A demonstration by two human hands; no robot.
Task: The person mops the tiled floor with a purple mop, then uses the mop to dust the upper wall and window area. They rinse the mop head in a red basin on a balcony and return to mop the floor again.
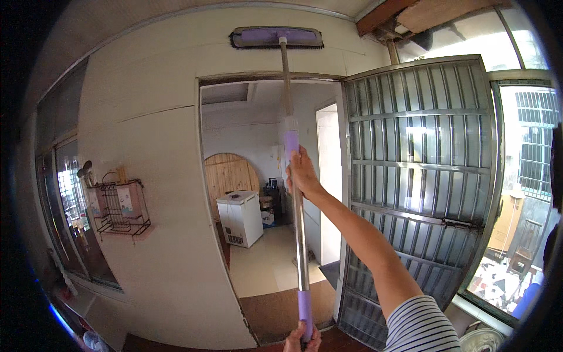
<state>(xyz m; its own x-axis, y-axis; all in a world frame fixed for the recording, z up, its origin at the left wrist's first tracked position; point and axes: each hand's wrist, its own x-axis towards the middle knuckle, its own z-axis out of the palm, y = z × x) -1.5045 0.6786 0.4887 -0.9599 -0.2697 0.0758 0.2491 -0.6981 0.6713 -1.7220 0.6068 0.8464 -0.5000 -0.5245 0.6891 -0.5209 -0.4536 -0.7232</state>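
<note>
A flat mop with a long metal pole (pixel 302 251) and purple grips stands nearly upright before me. Its wide purple mop head (pixel 259 36), edged with grey pad, lies against the pale wall (pixel 149 79) above the doorway. My right hand (pixel 304 175) is wrapped around the pole just below the upper purple sleeve, with the arm stretched up from the lower right. Low in the picture, my left hand (pixel 301 339) grips the bottom purple handle (pixel 304 306); the bottom frame edge cuts this hand off.
A barred metal door (pixel 418 145) stands swung out right of the doorway. Through the opening are a white chest freezer (pixel 239 218) and a round wooden board (pixel 233 171). A wire rack (pixel 121 207) with utensils hangs on the left wall. A wooden beam (pixel 382 20) crosses the upper right.
</note>
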